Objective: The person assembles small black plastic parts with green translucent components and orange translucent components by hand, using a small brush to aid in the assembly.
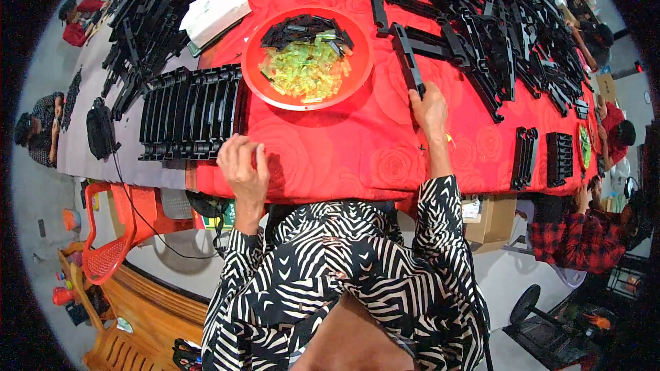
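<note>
While the right hand (430,111) grips the near end of a black bar (408,58), we see the bar's far end lying beside the loose pile (510,62), and we cannot tell whether they touch. If they are hooked together, a quick pull could drag other parts along or wrench the grip loose. Because only 1 end is held, the far end may also swing; a swing to the left could strike the bowl (362,63), which stands between the bar and the row (192,113) and holds yellow pieces (306,69) and black pieces (299,28). A knock on its rim might scatter them over the red cloth (392,165). The left hand (242,165) hovers at the row's near right corner, fingers curled and narrow; we cannot tell whether it holds something small or touches the row. Should it drift left, the row might be pushed askew. Farther left, a pouch (101,129) trails a cable (139,213), and a catching sleeve (242,254) could, we judge, pull it down.
</note>
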Tool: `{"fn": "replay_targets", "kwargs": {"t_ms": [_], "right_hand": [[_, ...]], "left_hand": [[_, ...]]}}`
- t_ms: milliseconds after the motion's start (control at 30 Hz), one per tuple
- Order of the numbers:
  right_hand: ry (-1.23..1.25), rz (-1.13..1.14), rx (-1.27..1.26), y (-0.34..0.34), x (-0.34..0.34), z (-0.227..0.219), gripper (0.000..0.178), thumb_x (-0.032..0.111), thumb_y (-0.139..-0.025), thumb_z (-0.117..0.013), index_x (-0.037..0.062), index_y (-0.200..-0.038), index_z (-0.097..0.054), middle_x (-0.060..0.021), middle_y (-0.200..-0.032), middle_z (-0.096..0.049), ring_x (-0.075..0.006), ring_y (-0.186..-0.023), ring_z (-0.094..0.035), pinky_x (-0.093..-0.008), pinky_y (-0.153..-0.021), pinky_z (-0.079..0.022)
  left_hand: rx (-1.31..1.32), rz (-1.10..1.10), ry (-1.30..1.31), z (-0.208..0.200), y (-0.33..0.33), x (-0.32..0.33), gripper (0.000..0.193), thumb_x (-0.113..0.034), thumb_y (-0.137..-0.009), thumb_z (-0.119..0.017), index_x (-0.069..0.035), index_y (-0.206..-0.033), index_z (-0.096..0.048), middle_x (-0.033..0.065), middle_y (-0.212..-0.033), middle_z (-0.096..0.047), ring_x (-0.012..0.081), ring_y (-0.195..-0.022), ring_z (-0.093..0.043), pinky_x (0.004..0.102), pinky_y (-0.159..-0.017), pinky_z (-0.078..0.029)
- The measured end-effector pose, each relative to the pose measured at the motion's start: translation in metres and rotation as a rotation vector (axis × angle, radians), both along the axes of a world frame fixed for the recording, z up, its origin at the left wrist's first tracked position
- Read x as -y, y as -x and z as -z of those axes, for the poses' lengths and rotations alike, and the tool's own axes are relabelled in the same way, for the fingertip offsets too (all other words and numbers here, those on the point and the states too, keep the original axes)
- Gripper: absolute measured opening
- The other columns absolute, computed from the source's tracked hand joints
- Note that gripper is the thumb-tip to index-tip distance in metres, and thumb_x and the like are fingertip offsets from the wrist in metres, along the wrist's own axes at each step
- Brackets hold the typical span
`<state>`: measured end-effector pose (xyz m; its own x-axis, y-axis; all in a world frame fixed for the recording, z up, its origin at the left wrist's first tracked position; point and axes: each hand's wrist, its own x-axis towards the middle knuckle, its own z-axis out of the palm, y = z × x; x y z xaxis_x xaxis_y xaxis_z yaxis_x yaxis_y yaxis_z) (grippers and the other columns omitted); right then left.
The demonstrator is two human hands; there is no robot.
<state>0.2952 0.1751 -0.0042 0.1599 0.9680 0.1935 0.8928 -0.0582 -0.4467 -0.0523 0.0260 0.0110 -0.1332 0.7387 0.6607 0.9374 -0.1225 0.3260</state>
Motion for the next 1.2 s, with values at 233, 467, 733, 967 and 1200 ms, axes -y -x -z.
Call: {"fn": "replay_targets", "kwargs": {"t_ms": [233, 467, 733, 967, 1200], "right_hand": [[0.085, -0.27, -0.678, -0.012, 0.033, -0.016, 0.027, 0.022, -0.082, -0.062, -0.0021, -0.096, -0.063, -0.0023, -0.072, -0.061, -0.0125, -0.065, -0.056, -0.0266, -0.062, -0.044], [0.571, -0.49, -1.176, 0.01, 0.086, -0.047, 0.032, 0.023, -0.083, -0.057, -0.002, -0.1, -0.063, -0.0007, -0.067, -0.059, -0.0058, -0.053, -0.048, -0.0197, -0.048, -0.035], [0.912, -0.489, -1.445, 0.039, 0.097, -0.031, 0.03, 0.026, -0.084, -0.054, -0.0026, -0.085, -0.063, -0.0006, -0.055, -0.053, -0.004, -0.035, -0.034, -0.0202, -0.032, -0.021], [0.678, -0.454, -0.894, 0.05, 0.091, -0.015, 0.042, 0.037, -0.091, -0.05, 0.0015, -0.072, -0.061, -0.0024, -0.055, -0.054, -0.0084, -0.043, -0.043, -0.0252, -0.04, -0.032], [0.155, -0.21, -0.56, 0.054, 0.102, -0.035, 0.018, 0.015, -0.088, -0.057, -0.0009, -0.091, -0.065, -0.0088, -0.065, -0.059, -0.0121, -0.06, -0.054, -0.0287, -0.055, -0.043]], "left_hand": [[0.05, 0.162, 0.058, -0.005, -0.022, 0.006, 0.011, -0.004, -0.073, -0.068, -0.004, -0.081, -0.061, 0.0091, -0.092, -0.059, 0.0293, -0.099, -0.055, 0.0411, -0.086, -0.041], [-0.006, 0.295, 0.031, -0.039, -0.034, 0.01, 0.036, -0.008, -0.068, -0.073, -0.007, -0.103, -0.061, 0.0103, -0.113, -0.056, 0.0309, -0.112, -0.049, 0.0449, -0.092, -0.038], [-0.108, 0.483, 0.093, -0.055, -0.027, -0.001, 0.057, -0.017, -0.058, -0.076, -0.014, -0.112, -0.06, 0.0082, -0.115, -0.054, 0.0287, -0.113, -0.047, 0.0475, -0.095, -0.035], [-0.011, 0.552, 0.288, -0.01, -0.007, -0.01, 0.042, -0.02, -0.062, -0.075, -0.01, -0.1, -0.062, 0.0064, -0.098, -0.055, 0.0267, -0.099, -0.05, 0.0407, -0.081, -0.04], [0.013, 0.48, 0.326, 0.013, 0.0, -0.014, 0.037, -0.024, -0.063, -0.076, -0.007, -0.093, -0.062, 0.0089, -0.102, -0.055, 0.0291, -0.103, -0.049, 0.0421, -0.089, -0.037]]}}
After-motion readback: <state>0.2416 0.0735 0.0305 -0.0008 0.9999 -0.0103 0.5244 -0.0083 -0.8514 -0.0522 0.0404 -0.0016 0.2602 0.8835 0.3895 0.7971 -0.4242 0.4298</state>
